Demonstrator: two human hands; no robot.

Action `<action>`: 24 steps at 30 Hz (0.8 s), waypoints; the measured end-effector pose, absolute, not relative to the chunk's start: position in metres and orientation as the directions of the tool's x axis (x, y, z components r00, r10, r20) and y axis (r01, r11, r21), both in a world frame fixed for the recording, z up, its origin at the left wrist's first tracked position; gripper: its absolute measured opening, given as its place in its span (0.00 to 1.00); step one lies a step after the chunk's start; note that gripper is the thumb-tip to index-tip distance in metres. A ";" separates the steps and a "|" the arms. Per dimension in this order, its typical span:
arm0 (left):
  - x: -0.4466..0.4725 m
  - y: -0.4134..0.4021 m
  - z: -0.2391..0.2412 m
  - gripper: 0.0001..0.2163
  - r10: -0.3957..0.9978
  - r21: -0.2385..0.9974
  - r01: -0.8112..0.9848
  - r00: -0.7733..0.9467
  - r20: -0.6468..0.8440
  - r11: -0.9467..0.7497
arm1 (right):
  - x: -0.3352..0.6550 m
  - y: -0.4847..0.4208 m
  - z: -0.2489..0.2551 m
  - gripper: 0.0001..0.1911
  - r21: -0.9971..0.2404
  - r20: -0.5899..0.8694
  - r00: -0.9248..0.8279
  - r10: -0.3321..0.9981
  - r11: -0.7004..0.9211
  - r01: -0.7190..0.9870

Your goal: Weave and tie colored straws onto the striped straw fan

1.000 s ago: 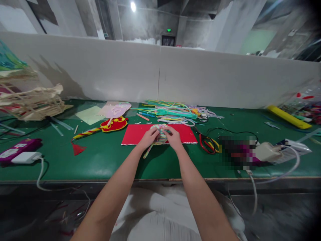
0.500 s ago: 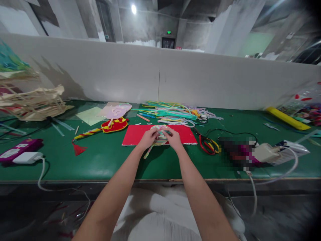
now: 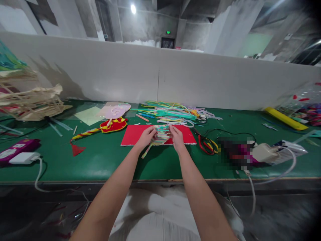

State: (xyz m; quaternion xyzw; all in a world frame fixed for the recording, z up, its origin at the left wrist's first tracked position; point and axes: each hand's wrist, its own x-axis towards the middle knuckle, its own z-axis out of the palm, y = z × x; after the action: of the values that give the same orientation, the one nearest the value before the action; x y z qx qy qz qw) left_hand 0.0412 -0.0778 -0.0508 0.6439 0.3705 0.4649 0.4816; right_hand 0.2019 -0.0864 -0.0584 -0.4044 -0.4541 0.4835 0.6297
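Observation:
Between my two hands is a small pastel fan (image 3: 159, 140) that looks made of pipe cleaners, with a twisted handle slanting down to the left. My left hand (image 3: 147, 136) pinches its left side. The fingers of my right hand (image 3: 177, 136) are closed at its upper right edge. Turquoise strands show along the top of the fan, between the fingertips. A red board (image 3: 130, 134) lies under the hands. Behind it is a pile of loose pastel pipe cleaners (image 3: 173, 112).
To the left lie a red and yellow fan (image 3: 114, 125) with a tassel and a lilac fan (image 3: 116, 109). Red and yellow-handled scissors (image 3: 207, 145) lie right of the board. Power banks with cables (image 3: 25, 157) rest at the left; a yellow tube (image 3: 286, 117) is at the right.
My hands have moved slightly apart, the right one shifting right. More of the fan's upper part, with turquoise strands, now shows between them.

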 end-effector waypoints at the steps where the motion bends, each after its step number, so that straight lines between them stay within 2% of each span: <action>1: 0.042 -0.078 -0.051 0.11 0.928 0.968 0.026 0.292 0.233 -0.251 | 0.201 -0.086 -0.059 0.21 -0.950 0.192 0.119 0.974 0.215 -0.225; 8: 0.048 -0.083 -0.052 0.13 0.914 0.974 0.014 0.348 0.207 -0.226 | 0.199 -0.084 -0.064 0.14 -0.950 0.286 0.094 0.954 0.295 -0.104; 12: 0.048 -0.087 -0.049 0.13 0.897 0.951 0.118 0.382 0.222 -0.286 | 0.199 -0.085 -0.063 0.12 -0.958 0.266 0.108 0.958 0.275 -0.080; 16: 0.046 -0.087 -0.048 0.09 0.898 0.905 0.217 0.336 0.282 -0.366 | 0.197 -0.086 -0.063 0.12 -0.968 0.227 0.100 0.969 0.236 -0.085; 20: 0.046 -0.086 -0.049 0.11 0.886 0.893 0.164 0.288 0.362 -0.418 | 0.196 -0.085 -0.066 0.13 -0.969 0.210 0.036 0.977 0.213 -0.128; 24: 0.044 -0.088 -0.045 0.12 0.871 0.866 0.190 0.278 0.404 -0.463 | 0.195 -0.084 -0.068 0.16 -0.963 0.216 0.009 0.976 0.215 -0.162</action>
State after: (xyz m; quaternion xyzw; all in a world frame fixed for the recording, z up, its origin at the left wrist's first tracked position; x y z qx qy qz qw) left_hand 0.0444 -0.0885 -0.0448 0.7133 0.3719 0.4717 0.3612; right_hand 0.1949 -0.0844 -0.0677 -0.3980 -0.5113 0.4839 0.5883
